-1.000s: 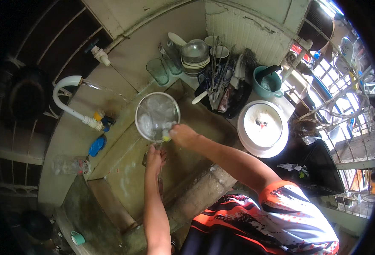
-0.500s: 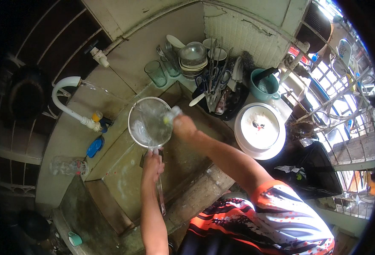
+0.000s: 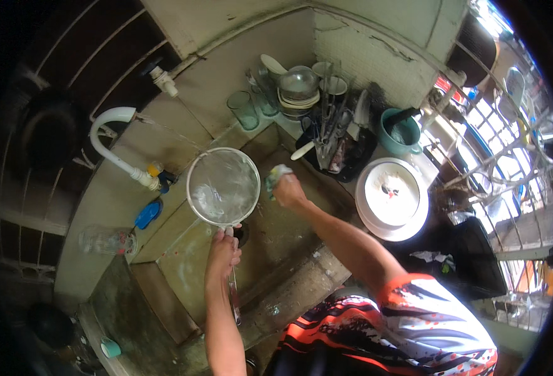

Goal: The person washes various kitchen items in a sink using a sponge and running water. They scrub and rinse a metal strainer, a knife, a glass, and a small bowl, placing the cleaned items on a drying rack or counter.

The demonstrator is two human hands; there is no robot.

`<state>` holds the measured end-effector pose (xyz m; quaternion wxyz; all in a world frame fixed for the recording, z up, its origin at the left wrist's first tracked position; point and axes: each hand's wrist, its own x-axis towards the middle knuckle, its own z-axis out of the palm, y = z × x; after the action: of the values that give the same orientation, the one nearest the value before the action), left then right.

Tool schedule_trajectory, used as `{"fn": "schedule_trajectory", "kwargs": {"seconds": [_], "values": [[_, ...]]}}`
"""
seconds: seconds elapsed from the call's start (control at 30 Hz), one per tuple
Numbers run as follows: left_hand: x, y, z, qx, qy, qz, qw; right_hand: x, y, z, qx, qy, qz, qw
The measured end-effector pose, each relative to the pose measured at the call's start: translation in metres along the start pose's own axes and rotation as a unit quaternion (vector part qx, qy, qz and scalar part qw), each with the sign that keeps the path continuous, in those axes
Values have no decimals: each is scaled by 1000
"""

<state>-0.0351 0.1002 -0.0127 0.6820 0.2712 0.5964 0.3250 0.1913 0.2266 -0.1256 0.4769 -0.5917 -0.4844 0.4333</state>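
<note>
My left hand (image 3: 224, 254) is wrapped round the handle of a round mesh strainer (image 3: 223, 187), holding it face up over the sink (image 3: 276, 237). White suds cling to the lower left of its mesh. To the right of the strainer and apart from it, my right hand (image 3: 289, 191) grips a soapy sponge (image 3: 279, 175) with pale yellow and greenish parts. The sponge is slightly blurred. Water arcs from the white curved faucet (image 3: 110, 135) toward the strainer's far rim.
A blue brush-like object (image 3: 148, 214) and a clear jar (image 3: 107, 240) lie on the left ledge. Glasses (image 3: 243, 110), stacked bowls (image 3: 298, 88) and a black rack of cutlery (image 3: 333, 147) line the far side. White plates (image 3: 392, 199) and a teal pot (image 3: 399, 131) stand at right.
My right hand with the sponge has moved right, off the strainer's rim. The whole view has shifted slightly, and the strainer stays in my left hand.
</note>
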Motion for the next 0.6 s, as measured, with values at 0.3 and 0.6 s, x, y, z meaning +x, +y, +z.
{"fn": "schedule_trajectory", "kwargs": {"seconds": [0.3, 0.6], "values": [[8, -17, 38, 132, 16, -24, 991, 10, -91, 28, -400, -96, -370, 833], [13, -14, 38, 89, 47, -43, 994, -7, -61, 77, -237, 86, -183, 950]]}}
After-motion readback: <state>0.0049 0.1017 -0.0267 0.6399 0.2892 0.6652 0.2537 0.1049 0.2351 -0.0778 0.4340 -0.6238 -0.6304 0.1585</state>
